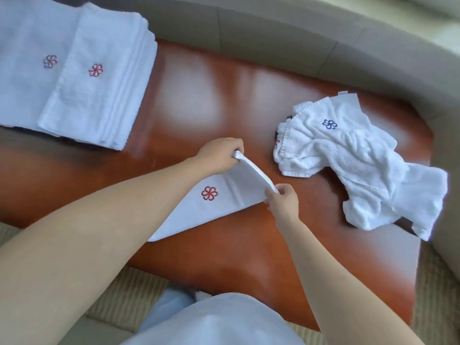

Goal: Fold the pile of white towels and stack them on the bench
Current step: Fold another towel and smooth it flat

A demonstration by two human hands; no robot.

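We are working on a broad, glossy reddish-brown counter (224, 100), curved along its far edge, with pale reflections on its smooth top. At ten o'clock sit the folded stacks (82, 78): two flat, square-edged piles of white terry side by side, each showing an embroidered flower, their layered edges neatly lined up. We judge most of the job done. At three o'clock lies the unfolded pile (358, 168), a crumpled, nubbly heap with a blue flower on top; it looks like only a few towels, though we cannot count them. At the centre, toward six o'clock, is the towel in hand (211, 207), smooth and already doubled, bearing a red flower, its near corner resting on the counter. Our left hand (219, 151) grips one end of its raised hemmed edge, fingers curled round it; our right hand (282, 197) pinches the other end. This one still needs folding and stacking, then the heap.
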